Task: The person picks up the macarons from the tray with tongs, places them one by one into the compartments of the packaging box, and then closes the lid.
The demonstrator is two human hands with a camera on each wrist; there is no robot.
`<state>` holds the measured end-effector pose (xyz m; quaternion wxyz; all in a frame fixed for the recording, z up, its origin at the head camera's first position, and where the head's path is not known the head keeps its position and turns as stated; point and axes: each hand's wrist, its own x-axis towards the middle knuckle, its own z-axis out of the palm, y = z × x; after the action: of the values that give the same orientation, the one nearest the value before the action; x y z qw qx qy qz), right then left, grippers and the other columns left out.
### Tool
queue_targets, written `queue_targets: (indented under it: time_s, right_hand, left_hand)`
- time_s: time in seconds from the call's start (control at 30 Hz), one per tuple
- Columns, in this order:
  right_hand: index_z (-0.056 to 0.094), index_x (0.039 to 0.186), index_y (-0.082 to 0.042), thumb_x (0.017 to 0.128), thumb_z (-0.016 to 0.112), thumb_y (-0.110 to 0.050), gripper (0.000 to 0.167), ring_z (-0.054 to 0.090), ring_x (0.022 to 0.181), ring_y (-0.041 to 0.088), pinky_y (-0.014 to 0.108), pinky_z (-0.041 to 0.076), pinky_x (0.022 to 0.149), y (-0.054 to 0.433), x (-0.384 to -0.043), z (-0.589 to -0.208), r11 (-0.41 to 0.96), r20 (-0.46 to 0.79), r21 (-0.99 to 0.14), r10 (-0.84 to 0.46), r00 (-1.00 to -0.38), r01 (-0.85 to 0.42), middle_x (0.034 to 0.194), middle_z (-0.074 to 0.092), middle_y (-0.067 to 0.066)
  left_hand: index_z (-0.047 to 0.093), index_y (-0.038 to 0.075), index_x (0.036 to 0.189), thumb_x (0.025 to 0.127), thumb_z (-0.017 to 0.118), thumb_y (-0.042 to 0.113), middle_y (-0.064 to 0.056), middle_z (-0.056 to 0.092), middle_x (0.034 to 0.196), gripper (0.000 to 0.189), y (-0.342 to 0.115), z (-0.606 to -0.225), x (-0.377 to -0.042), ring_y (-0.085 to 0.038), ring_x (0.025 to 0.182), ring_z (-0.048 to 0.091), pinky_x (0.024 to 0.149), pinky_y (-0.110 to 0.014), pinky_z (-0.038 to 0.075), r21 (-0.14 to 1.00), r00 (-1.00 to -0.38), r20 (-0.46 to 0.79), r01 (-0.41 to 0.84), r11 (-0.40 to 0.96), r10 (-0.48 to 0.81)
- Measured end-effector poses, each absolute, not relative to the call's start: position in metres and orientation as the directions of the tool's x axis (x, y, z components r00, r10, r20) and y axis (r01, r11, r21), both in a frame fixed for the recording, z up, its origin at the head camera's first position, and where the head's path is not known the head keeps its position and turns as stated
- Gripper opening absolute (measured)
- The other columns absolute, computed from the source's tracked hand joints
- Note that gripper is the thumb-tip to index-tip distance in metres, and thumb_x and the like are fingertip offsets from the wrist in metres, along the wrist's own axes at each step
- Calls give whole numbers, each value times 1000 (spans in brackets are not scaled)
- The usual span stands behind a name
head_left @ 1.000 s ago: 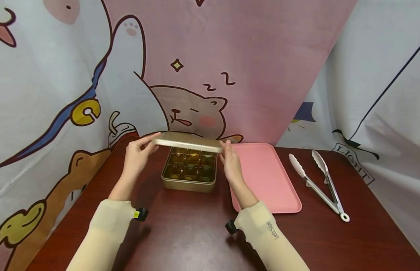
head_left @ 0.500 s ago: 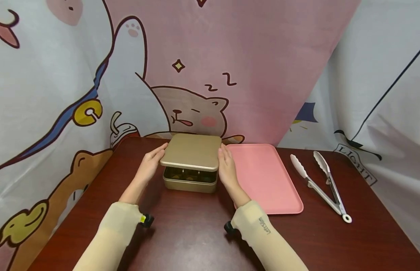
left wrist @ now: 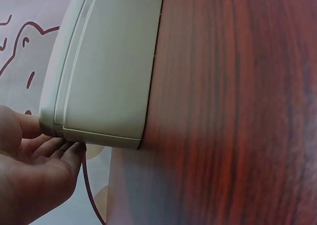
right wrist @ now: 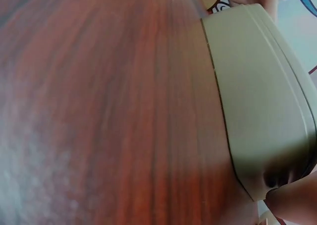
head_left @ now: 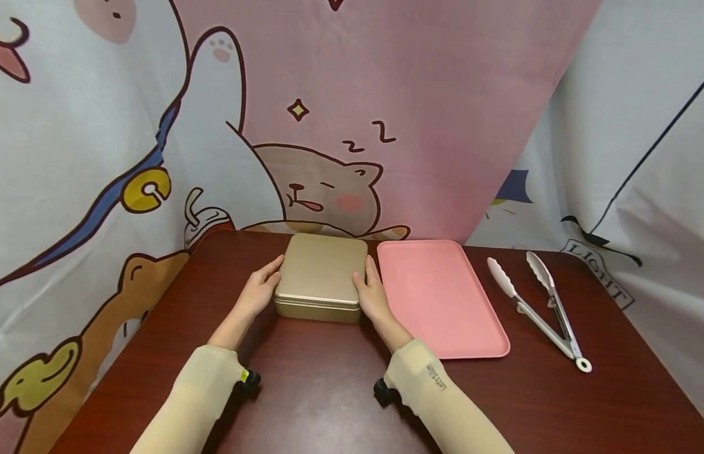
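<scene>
A gold rectangular tin [head_left: 317,311] stands on the table with its flat lid [head_left: 323,268] on top, seam visible around the front. Its inside is hidden by the lid. My left hand [head_left: 259,289] holds the lid's left side; in the left wrist view its thumb meets the lid's edge and the bent fingers [left wrist: 54,148] lie against the tin's side. On the other side my right hand [head_left: 374,293] grips the lid, thumb over the top edge and fingers along the right side. In the right wrist view the tin [right wrist: 262,101] covers most of both hands.
Close to the right of the tin lies a pink tray [head_left: 442,296]. Further right, white-tipped metal tongs [head_left: 547,312] rest spread apart on the dark wooden table [head_left: 317,391]. A cartoon-printed curtain [head_left: 431,113] hangs behind the table.
The lid, held up and tilted over the tin with its divided compartments showing, has come down onto the tin. Both hands have lowered with it, and the compartments are now covered.
</scene>
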<state>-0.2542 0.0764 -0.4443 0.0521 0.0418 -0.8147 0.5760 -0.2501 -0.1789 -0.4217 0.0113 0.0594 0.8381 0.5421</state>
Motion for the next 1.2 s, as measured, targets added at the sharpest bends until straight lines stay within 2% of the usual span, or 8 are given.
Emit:
queue_targets:
  time_s: [0.27,0.5,0.7,0.9,1.2]
  right_hand:
    - [15,155,11,103,46,-11,64,12,154,41,53,11,125,74,-252,-445,364,139,-921,-24,-990,-139,164,14,28]
    - [13,154,14,104,45,-12,65,12,153,44,54,12,125,75,-253,-447,430,181,-881,-80,-980,-198,163,13,32]
    - [8,154,15,105,40,-15,65,9,153,44,53,11,125,73,-254,-442,477,171,-855,-110,-979,-203,163,8,32]
    - [4,153,16,107,36,-17,65,7,154,44,52,10,126,70,-247,-445,524,137,-830,-143,-980,-192,163,5,33]
    - [5,153,16,107,37,-17,66,9,153,45,53,12,125,72,-246,-446,521,158,-823,-168,-973,-224,162,7,34]
  left_hand:
    - [24,-3,156,106,38,4,-23,22,163,53,-176,-399,-234,-37,154,15,125,-51,14,912,-987,-6,62,407,163]
    - [24,-1,157,107,39,7,-19,23,164,53,-185,-423,-244,-36,153,18,125,-52,14,887,-984,26,104,450,176]
    - [25,2,157,108,38,11,-18,24,163,52,-188,-422,-246,-37,152,20,124,-53,15,841,-980,32,133,525,197]
    - [23,1,157,108,37,9,-19,22,164,52,-192,-424,-240,-38,152,18,124,-55,15,850,-975,19,131,509,220]
    - [25,0,157,107,39,9,-21,25,162,52,-192,-422,-239,-39,151,21,124,-54,17,826,-981,18,125,550,195]
